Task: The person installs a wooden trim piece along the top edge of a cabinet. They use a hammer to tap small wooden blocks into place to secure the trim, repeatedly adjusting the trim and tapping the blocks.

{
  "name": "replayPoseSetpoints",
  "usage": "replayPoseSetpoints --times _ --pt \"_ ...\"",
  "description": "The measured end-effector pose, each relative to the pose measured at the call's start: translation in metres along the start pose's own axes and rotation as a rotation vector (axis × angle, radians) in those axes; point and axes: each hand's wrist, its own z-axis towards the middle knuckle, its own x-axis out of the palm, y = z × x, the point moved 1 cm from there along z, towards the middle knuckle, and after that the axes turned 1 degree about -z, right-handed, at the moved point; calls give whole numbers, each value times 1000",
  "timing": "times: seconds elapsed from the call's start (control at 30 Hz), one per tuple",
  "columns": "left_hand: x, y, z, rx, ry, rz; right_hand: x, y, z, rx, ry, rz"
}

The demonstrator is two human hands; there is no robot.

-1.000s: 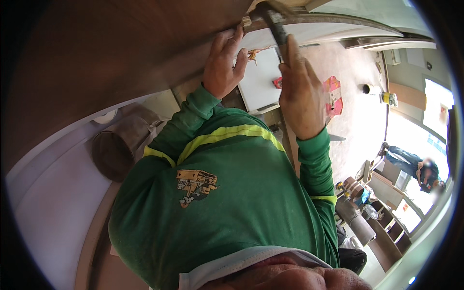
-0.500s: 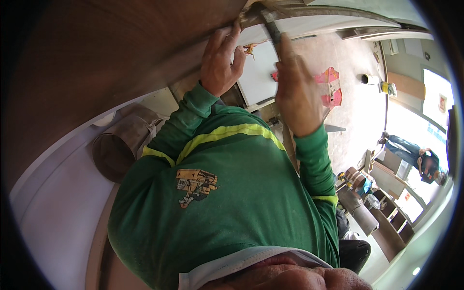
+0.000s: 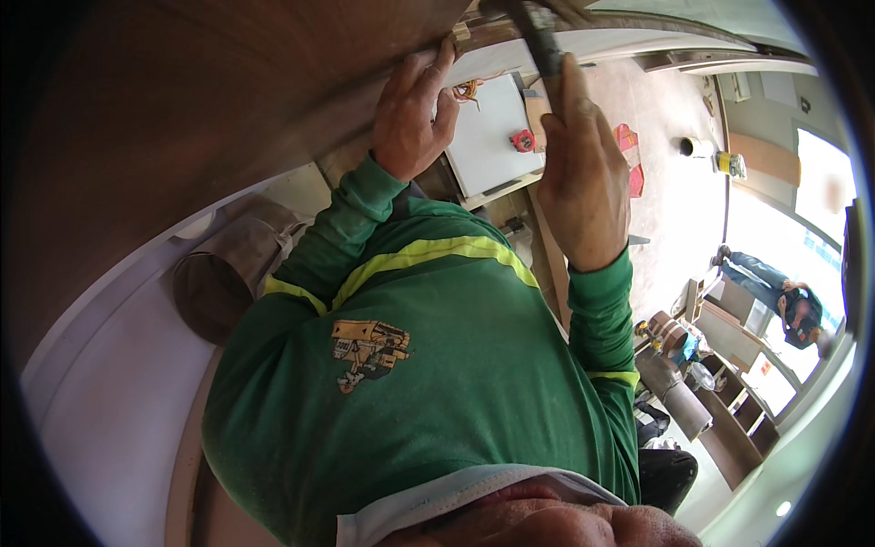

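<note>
Gripping the dark handle of a hammer [image 3: 541, 41], the right hand [image 3: 583, 173] is closed around its lower part, with the index finger stretched along the shaft; the tool slants up and to the left, and its head lies at the upper edge of the view, partly cut off. To its left, the left hand [image 3: 415, 118] is open, its thumb spread away and its index finger pointing up to a small pale block [image 3: 460, 36] at the edge of a broad brown panel [image 3: 219, 118]. The fingertip is right at the block, though whether it presses on it I cannot tell. The hammer's head is near that block, to the right and a little above, with a gap between them. Just right of the left thumb is a bundle of orange wire [image 3: 468, 89], seen against a white board [image 3: 488, 146] that bears a red tape measure [image 3: 522, 140] near its right side. Beyond the right hand, a pink sheet [image 3: 629, 159] lies on the pale floor [image 3: 670, 114]. Farther right are a white bucket [image 3: 698, 147] and a yellow-banded can [image 3: 731, 164]. Another person [image 3: 773, 290] in dark clothes bends near the bright windows. On the left, behind the green sleeve [image 3: 333, 237], is a brown cylindrical container [image 3: 214, 287].
</note>
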Motion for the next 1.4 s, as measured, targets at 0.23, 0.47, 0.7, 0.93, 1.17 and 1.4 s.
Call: replayPoseSetpoints --times 0.23,0.47,0.7,0.93,1.17,1.4 --pt "0 1 2 0 14 0 4 -3 0 24 145 -60" --pt "2 6 -1 -19 36 13 8 -5 3 54 167 -42" --pt "1 2 3 23 3 49 -3 3 1 28 55 -33" --pt "-2 2 2 0 22 43 -8 3 5 29 93 -34" --pt "0 3 1 -6 26 60 -11 2 13 32 167 -59" --pt "-3 3 1 -13 62 61 -10 -3 17 41 198 -80"
